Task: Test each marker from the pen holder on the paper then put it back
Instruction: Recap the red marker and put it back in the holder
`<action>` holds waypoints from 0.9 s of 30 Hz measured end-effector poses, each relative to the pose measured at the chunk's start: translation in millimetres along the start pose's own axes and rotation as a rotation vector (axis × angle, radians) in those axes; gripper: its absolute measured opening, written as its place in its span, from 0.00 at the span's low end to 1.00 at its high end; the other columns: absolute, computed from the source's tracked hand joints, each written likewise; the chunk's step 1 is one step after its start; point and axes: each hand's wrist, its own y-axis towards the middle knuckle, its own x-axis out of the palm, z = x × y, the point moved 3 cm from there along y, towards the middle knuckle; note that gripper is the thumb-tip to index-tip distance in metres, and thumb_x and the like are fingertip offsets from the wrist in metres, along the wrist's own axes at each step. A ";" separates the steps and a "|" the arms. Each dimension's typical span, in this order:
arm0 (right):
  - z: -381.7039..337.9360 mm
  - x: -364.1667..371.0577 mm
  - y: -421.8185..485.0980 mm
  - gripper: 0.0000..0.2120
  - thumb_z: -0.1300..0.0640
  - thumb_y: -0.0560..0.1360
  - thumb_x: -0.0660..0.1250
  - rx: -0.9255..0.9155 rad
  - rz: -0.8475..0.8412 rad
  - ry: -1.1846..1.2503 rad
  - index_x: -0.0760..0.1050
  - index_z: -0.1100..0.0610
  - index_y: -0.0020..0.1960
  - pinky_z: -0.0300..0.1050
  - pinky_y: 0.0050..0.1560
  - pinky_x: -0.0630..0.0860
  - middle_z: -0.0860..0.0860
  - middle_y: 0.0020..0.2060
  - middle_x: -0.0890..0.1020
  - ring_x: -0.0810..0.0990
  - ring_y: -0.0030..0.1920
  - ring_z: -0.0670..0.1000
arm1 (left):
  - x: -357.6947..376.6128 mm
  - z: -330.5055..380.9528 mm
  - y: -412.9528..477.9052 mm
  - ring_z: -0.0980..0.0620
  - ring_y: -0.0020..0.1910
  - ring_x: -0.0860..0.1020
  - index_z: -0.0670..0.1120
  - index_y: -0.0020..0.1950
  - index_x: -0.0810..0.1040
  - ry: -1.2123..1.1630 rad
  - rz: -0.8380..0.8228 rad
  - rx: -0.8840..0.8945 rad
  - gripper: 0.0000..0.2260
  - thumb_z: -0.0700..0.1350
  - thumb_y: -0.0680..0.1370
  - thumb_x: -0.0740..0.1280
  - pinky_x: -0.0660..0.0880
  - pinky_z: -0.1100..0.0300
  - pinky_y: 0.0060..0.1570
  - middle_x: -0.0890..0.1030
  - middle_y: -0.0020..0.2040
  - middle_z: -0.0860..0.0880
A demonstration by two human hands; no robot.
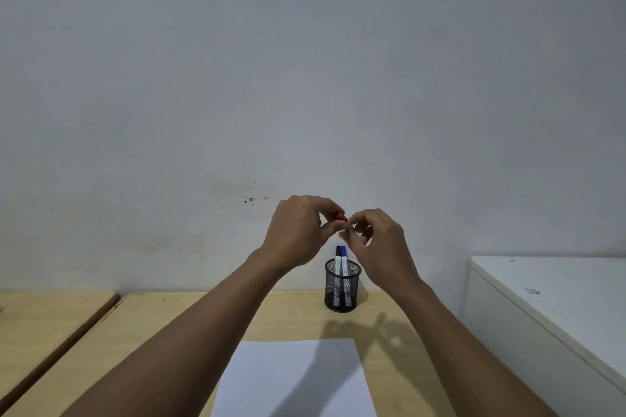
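Observation:
Both hands are raised above the desk and meet around a red marker (342, 217). My left hand (298, 230) pinches its red cap end. My right hand (379, 240) grips the pale barrel, which is mostly hidden by the fingers. Below them stands a black mesh pen holder (342, 294) with two markers upright in it, one blue-capped (344, 262) and one black-capped (337, 261). A white sheet of paper (294, 379) lies flat on the wooden desk (189, 322) in front of me, partly shaded by my arms.
A white cabinet (555, 308) stands to the right of the desk, its top higher than the desktop. A second wooden tabletop (40, 318) lies to the left across a narrow gap. A plain wall rises right behind the holder.

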 end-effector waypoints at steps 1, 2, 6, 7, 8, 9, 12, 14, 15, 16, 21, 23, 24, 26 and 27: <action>4.0 2.0 5.4 0.06 0.56 0.74 0.75 0.005 0.000 0.021 0.78 0.50 0.46 0.33 0.39 0.74 0.47 0.44 0.80 0.78 0.39 0.41 | 4.6 -2.1 4.4 0.59 0.36 0.75 0.53 0.50 0.86 -0.017 -0.005 0.001 0.07 0.52 0.75 0.73 0.76 0.55 0.45 0.86 0.43 0.56; 8.0 3.9 10.8 0.07 0.56 0.74 0.75 0.012 -0.002 0.042 0.77 0.50 0.45 0.31 0.39 0.74 0.48 0.43 0.80 0.78 0.38 0.42 | 9.3 -4.8 8.5 0.59 0.36 0.76 0.52 0.51 0.86 -0.036 -0.005 -0.003 0.07 0.51 0.75 0.73 0.77 0.54 0.46 0.86 0.44 0.56; 30.5 12.7 31.5 0.06 0.57 0.75 0.75 0.107 -0.023 0.091 0.78 0.52 0.47 0.27 0.39 0.73 0.46 0.42 0.82 0.79 0.41 0.40 | 30.1 -26.6 21.9 0.61 0.33 0.76 0.54 0.58 0.83 -0.130 0.036 -0.087 0.13 0.54 0.74 0.73 0.77 0.57 0.45 0.85 0.43 0.58; 38.1 15.2 36.6 0.05 0.57 0.75 0.74 0.137 -0.018 0.101 0.80 0.54 0.49 0.28 0.40 0.72 0.46 0.42 0.82 0.80 0.42 0.39 | 36.1 -34.8 24.4 0.61 0.33 0.76 0.54 0.58 0.82 -0.143 0.049 -0.119 0.13 0.55 0.75 0.72 0.78 0.57 0.44 0.85 0.43 0.58; 46.2 17.7 41.4 0.06 0.57 0.75 0.74 0.162 -0.011 0.109 0.81 0.55 0.52 0.28 0.41 0.72 0.46 0.41 0.83 0.80 0.42 0.38 | 43.4 -43.4 26.8 0.60 0.35 0.77 0.54 0.57 0.82 -0.145 0.053 -0.154 0.12 0.55 0.76 0.71 0.78 0.56 0.45 0.84 0.42 0.57; 54.8 20.7 45.7 0.09 0.58 0.76 0.73 0.183 -0.006 0.124 0.80 0.56 0.56 0.28 0.41 0.72 0.46 0.41 0.83 0.80 0.42 0.38 | 51.8 -52.6 28.5 0.57 0.37 0.78 0.53 0.57 0.82 -0.139 0.045 -0.188 0.12 0.56 0.77 0.69 0.79 0.54 0.46 0.84 0.42 0.57; 81.0 31.7 52.9 0.22 0.61 0.78 0.71 0.212 -0.028 0.156 0.71 0.53 0.70 0.26 0.40 0.74 0.47 0.43 0.82 0.80 0.42 0.41 | 84.5 -79.2 29.9 0.54 0.43 0.81 0.52 0.57 0.81 -0.094 -0.051 -0.263 0.12 0.56 0.77 0.68 0.79 0.53 0.47 0.82 0.43 0.58; 99.5 43.1 53.2 0.30 0.62 0.79 0.69 0.212 -0.060 0.120 0.62 0.48 0.75 0.30 0.38 0.75 0.47 0.47 0.80 0.81 0.42 0.42 | 108.6 -95.1 29.5 0.54 0.44 0.81 0.52 0.58 0.80 -0.051 -0.145 -0.296 0.14 0.56 0.76 0.69 0.79 0.53 0.47 0.84 0.46 0.57; 108.8 49.6 53.0 0.32 0.63 0.79 0.68 0.217 -0.073 0.101 0.59 0.46 0.76 0.32 0.38 0.75 0.47 0.48 0.79 0.82 0.42 0.43 | 120.4 -102.3 30.0 0.54 0.45 0.81 0.52 0.58 0.79 -0.026 -0.193 -0.309 0.14 0.57 0.76 0.69 0.79 0.54 0.48 0.84 0.49 0.56; 118.6 56.7 52.8 0.32 0.63 0.79 0.68 0.220 -0.084 0.079 0.58 0.45 0.76 0.33 0.39 0.75 0.48 0.50 0.79 0.82 0.42 0.44 | 131.8 -108.9 30.9 0.54 0.46 0.81 0.52 0.59 0.78 -0.003 -0.235 -0.323 0.15 0.57 0.76 0.69 0.78 0.54 0.48 0.84 0.51 0.55; 159.3 88.1 49.7 0.24 0.60 0.80 0.67 0.235 -0.148 -0.037 0.63 0.45 0.70 0.41 0.43 0.81 0.49 0.56 0.78 0.82 0.44 0.46 | 180.7 -131.4 36.5 0.50 0.53 0.80 0.51 0.64 0.75 0.087 -0.351 -0.389 0.18 0.56 0.77 0.68 0.77 0.55 0.50 0.82 0.58 0.50; 170.6 97.2 47.0 0.23 0.60 0.80 0.67 0.250 -0.187 -0.060 0.64 0.45 0.70 0.42 0.44 0.82 0.48 0.55 0.78 0.82 0.46 0.48 | 196.4 -138.2 36.9 0.49 0.52 0.80 0.50 0.63 0.74 0.092 -0.373 -0.410 0.17 0.55 0.77 0.69 0.77 0.55 0.49 0.82 0.57 0.48; 175.3 101.4 45.8 0.22 0.59 0.80 0.67 0.258 -0.203 -0.075 0.64 0.45 0.70 0.41 0.44 0.81 0.48 0.53 0.78 0.82 0.46 0.48 | 202.7 -141.2 36.7 0.49 0.50 0.81 0.49 0.62 0.74 0.092 -0.376 -0.416 0.16 0.54 0.77 0.69 0.78 0.55 0.48 0.82 0.56 0.48; 183.6 108.2 44.0 0.22 0.58 0.80 0.67 0.261 -0.232 -0.131 0.64 0.44 0.69 0.43 0.41 0.81 0.47 0.50 0.78 0.81 0.45 0.48 | 213.5 -146.8 35.8 0.49 0.48 0.81 0.49 0.58 0.74 0.092 -0.364 -0.413 0.14 0.53 0.76 0.70 0.80 0.51 0.48 0.83 0.54 0.48; 186.9 110.6 43.7 0.21 0.58 0.80 0.67 0.256 -0.248 -0.166 0.65 0.44 0.69 0.45 0.40 0.80 0.46 0.49 0.79 0.81 0.44 0.48 | 217.2 -148.6 35.1 0.49 0.47 0.81 0.50 0.57 0.73 0.088 -0.353 -0.410 0.14 0.52 0.76 0.71 0.81 0.50 0.48 0.84 0.52 0.48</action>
